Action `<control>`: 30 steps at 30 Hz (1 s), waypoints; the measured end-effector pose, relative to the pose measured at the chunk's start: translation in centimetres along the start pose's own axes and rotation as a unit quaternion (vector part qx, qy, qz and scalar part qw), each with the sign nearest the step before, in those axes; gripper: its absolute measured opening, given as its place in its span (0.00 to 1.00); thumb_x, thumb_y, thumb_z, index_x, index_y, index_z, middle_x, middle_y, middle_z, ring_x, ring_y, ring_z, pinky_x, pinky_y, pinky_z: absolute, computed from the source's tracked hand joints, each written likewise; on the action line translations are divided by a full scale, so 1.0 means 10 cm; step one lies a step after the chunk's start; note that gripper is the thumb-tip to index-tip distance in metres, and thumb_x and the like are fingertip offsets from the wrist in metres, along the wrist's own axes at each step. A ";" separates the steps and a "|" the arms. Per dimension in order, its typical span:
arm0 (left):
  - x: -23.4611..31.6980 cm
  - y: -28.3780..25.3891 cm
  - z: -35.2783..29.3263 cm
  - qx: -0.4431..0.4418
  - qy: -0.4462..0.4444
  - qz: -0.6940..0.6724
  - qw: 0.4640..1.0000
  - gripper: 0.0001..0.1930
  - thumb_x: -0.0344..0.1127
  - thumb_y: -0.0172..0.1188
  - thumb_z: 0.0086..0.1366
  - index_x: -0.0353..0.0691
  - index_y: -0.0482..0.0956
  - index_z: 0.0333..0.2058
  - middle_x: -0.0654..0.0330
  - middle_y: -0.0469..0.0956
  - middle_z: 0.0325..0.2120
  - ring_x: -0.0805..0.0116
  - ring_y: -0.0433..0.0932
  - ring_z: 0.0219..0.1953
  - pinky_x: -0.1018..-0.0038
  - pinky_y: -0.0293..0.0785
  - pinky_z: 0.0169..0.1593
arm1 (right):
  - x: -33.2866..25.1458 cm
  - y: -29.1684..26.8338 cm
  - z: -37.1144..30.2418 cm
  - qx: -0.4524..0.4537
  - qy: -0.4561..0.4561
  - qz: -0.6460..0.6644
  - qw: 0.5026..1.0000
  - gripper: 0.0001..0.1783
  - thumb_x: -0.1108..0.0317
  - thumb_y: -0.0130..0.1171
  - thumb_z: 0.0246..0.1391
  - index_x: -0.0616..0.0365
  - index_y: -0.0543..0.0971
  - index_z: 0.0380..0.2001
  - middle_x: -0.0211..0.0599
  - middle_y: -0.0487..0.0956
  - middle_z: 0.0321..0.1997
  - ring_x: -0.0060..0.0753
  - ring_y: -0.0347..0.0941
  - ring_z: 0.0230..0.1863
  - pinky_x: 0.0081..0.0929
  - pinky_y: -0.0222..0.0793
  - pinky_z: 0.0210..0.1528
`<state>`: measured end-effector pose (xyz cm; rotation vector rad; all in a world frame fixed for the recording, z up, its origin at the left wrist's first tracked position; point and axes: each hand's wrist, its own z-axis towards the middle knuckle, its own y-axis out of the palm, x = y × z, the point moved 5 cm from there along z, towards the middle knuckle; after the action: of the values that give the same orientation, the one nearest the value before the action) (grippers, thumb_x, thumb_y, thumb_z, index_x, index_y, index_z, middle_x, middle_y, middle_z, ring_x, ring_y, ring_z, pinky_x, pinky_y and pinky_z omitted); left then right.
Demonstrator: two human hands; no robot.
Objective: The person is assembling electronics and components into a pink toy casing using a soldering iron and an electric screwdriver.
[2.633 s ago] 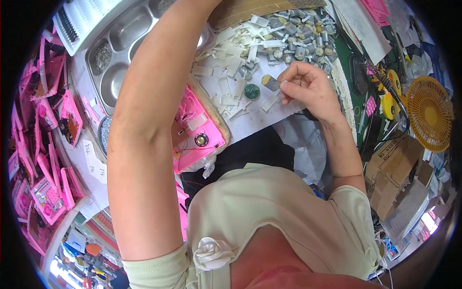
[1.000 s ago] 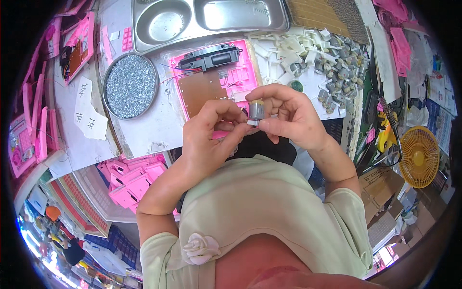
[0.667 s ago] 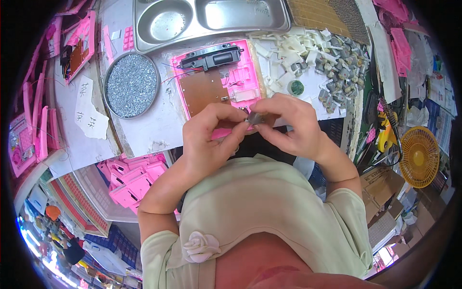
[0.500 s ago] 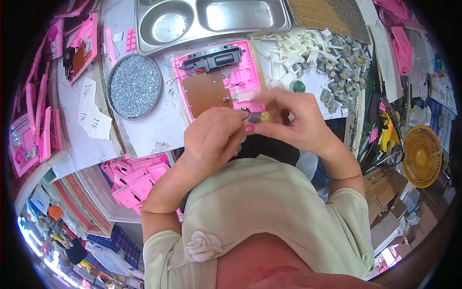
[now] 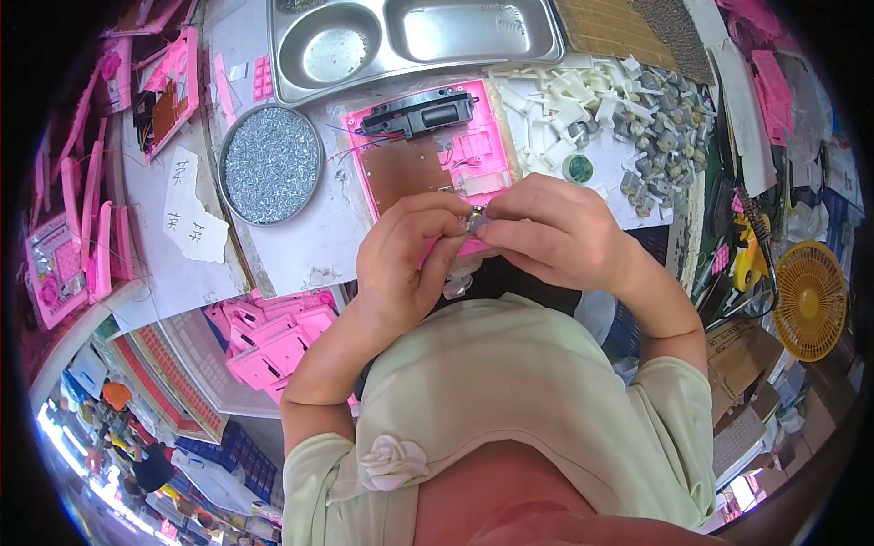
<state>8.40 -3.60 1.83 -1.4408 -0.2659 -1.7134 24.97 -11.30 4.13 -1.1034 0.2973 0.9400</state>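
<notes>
Over the near edge of a pink plastic housing [image 5: 499, 146], my two hands meet with fingertips pinched together. A small grey part with a shiny metal end [image 5: 475, 218] shows between them, mostly covered by fingers. My left hand [image 5: 410, 250] is closed at its left side, and my right hand [image 5: 560, 227] grips it from the right. Inside the housing lie a brown circuit board [image 5: 401, 173], a black speaker-like module [image 5: 419, 114] with thin red and dark wires, and a white rectangular piece [image 5: 481, 185].
A round tray of small metal screws [image 5: 270, 164] sits left of the housing. Behind is a steel compartment tray [image 5: 382, 68]. White plastic pieces [image 5: 560, 96] and small grey parts [image 5: 669, 136] are heaped right, beside a green-topped round container [image 5: 577, 168]. Pink housings [image 5: 273, 346] fill a bin below left.
My right hand has turned and closed in against my left fingertips; the yellowish end of the grey part is now hidden. The whole view has shifted slightly.
</notes>
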 end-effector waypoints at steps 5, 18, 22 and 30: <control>-0.07 0.03 -0.05 0.028 -0.039 -0.037 0.998 0.10 0.16 0.63 0.60 0.33 0.80 0.39 0.47 0.81 0.47 0.55 0.83 0.43 0.67 0.79 0.46 | 0.07 0.04 -0.06 0.015 0.010 -0.004 1.000 0.24 0.77 0.73 0.39 0.56 0.82 0.44 0.42 0.83 0.42 0.44 0.82 0.37 0.35 0.79 0.36; -0.12 0.06 0.47 0.013 0.064 0.311 0.948 0.16 0.39 0.74 0.52 0.46 0.85 0.41 0.61 0.75 0.42 0.58 0.72 0.43 0.60 0.60 0.48 | 0.15 -0.18 -0.16 0.014 0.021 -0.072 0.997 0.25 0.78 0.72 0.41 0.55 0.81 0.46 0.43 0.85 0.45 0.44 0.82 0.38 0.33 0.79 0.36; -0.11 0.21 0.58 -0.017 0.069 0.371 0.926 0.13 0.42 0.74 0.52 0.49 0.87 0.36 0.63 0.75 0.38 0.59 0.72 0.44 0.60 0.58 0.51 | 0.22 -0.39 -0.17 0.091 0.028 -0.111 0.989 0.21 0.78 0.69 0.43 0.57 0.83 0.45 0.42 0.85 0.42 0.43 0.81 0.35 0.32 0.79 0.35; -0.07 0.14 0.38 -0.062 0.121 0.280 0.950 0.08 0.37 0.72 0.52 0.48 0.84 0.32 0.67 0.74 0.34 0.63 0.73 0.42 0.60 0.59 0.50 | 0.28 -0.34 -0.09 0.117 0.010 -0.105 0.987 0.22 0.79 0.71 0.42 0.57 0.84 0.45 0.44 0.86 0.43 0.44 0.83 0.35 0.31 0.80 0.35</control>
<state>12.02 -1.75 1.91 -1.2224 0.3620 -1.4245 29.48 -11.07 4.08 -0.9089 0.2934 0.6873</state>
